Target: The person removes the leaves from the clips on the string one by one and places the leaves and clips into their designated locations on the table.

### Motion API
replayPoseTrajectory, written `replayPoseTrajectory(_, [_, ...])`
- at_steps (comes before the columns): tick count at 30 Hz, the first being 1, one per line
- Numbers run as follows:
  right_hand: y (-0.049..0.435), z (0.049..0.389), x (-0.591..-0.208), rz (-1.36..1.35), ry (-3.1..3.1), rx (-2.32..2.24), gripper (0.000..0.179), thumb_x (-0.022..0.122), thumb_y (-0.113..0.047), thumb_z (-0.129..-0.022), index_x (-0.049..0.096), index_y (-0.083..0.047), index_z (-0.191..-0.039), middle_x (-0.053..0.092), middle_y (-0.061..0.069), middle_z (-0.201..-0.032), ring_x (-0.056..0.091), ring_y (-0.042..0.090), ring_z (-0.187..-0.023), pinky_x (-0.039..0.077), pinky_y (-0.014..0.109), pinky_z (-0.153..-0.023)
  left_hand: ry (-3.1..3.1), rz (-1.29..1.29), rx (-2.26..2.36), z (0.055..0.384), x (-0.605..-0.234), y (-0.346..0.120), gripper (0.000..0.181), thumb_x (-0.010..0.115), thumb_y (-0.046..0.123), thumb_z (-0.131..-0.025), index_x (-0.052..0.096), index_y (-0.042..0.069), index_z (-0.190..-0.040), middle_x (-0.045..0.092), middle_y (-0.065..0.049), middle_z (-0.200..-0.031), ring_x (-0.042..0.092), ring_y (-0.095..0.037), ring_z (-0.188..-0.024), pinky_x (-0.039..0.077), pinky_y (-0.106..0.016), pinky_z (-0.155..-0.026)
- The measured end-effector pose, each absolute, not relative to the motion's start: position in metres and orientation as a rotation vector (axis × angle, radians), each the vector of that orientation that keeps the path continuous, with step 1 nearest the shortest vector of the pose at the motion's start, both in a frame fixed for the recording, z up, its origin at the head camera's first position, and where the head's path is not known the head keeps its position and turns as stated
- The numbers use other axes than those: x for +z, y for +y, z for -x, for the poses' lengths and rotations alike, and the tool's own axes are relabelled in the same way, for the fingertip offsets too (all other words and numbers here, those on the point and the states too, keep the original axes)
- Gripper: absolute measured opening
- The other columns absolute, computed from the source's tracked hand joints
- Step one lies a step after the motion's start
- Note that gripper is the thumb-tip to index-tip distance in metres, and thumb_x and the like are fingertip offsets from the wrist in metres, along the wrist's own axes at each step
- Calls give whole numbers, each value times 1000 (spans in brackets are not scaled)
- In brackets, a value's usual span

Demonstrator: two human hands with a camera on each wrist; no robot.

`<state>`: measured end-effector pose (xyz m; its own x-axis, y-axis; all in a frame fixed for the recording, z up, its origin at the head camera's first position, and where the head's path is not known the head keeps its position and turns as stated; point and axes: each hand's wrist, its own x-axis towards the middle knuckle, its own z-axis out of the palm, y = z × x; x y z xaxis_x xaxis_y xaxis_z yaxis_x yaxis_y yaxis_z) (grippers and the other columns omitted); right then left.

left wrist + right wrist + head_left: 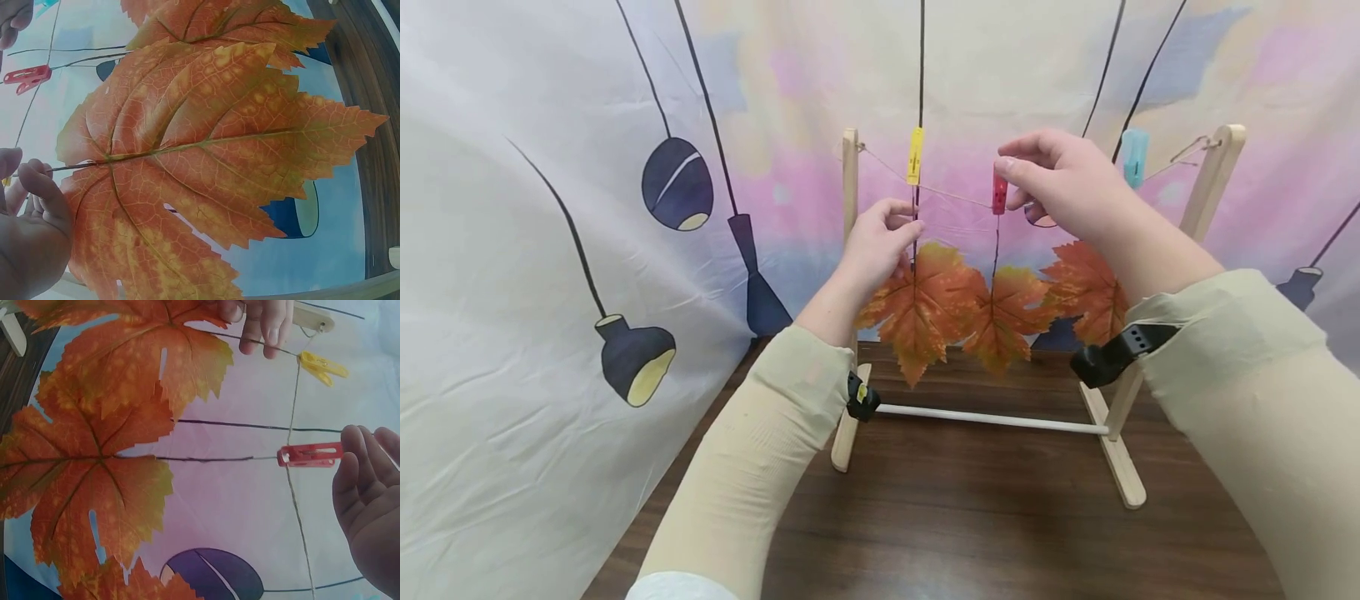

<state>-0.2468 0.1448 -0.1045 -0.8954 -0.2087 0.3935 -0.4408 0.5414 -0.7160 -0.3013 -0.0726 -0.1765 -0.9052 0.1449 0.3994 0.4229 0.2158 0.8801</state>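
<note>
Head: left hand point(880, 240) loosely open, thumb and finger parted about stem point(915, 237) of left leaf point(917, 312), under yellow clip point(915, 156). Right hand point(1067, 179) at red clip point(999, 196); gap between hands.

Left wrist: gap separates red clip and right hand's relaxed fingers; left leaf's edge overlaps middle leaf point(231, 22).

Right wrist: red clip sits on string point(298, 515).

Red clothespin point(999, 196) upright on string point(299, 517), orange leaf point(1009, 315) below

The head view is bright, with soft, even light. Folds in the pale painted cloth point(490, 450) on the left make faint shadows. The dark brown wooden tabletop point(970, 500) shines dimly. Both wrist views look greyer and a bit fuzzy.
</note>
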Motion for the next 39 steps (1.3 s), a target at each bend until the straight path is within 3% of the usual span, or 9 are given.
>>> replayPoseTrajectory(8, [136, 247, -106, -577, -2514, 1284, 55, 54, -43, -92, 45, -11, -136, 56, 10, -102, 59, 19, -89, 48, 24, -68, -2236, 504, -1793, 300, -176, -70, 26, 55, 9, -94, 55, 8, -120, 59, -10, -107, 48, -15, -51, 42, -23, -44])
replayPoseTrajectory(13, [134, 247, -108, -583, -2504, 1291, 53, 54, -41, -93, 46, -10, -135, 56, 8, -98, 59, 17, -87, 48, 24, -69, -2240, 514, -1773, 299, -177, -70, 23, 56, 10, -94, 55, 7, -116, 59, -10, -103, 48, -15, -50, 41, -23, -43])
replayPoseTrajectory(20, [132, 246, -108, -570, -2506, 1289, 51, 52, -43, -94, 46, -13, -136, 57, 5, -113, 58, 18, -88, 48, 25, -74, -2209, 504, -1792, 297, -177, -68, 22, 56, 8, -93, 55, 6, -116, 60, -13, -103, 47, -15, -48, 41, -23, -43])
replayPoseTrajectory(26, [130, 247, -107, -568, -2501, 1298, 50, 52, -42, -94, 47, -14, -135, 57, 5, -116, 58, 18, -87, 47, 26, -75, -2201, 503, -1798, 298, -179, -69, 25, 55, 6, -93, 54, 2, -118, 60, -15, -104, 47, -15, -46, 41, -23, -43])
replayPoseTrajectory(39, [122, 254, -106, -598, -2474, 1364, 50, 54, -38, -94, 47, -10, -134, 56, 6, -121, 59, 16, -83, 48, 24, -70, -2192, 500, -1793, 295, -180, -68, 26, 56, 10, -94, 54, 10, -120, 58, -8, -94, 47, -16, -49, 42, -25, -43])
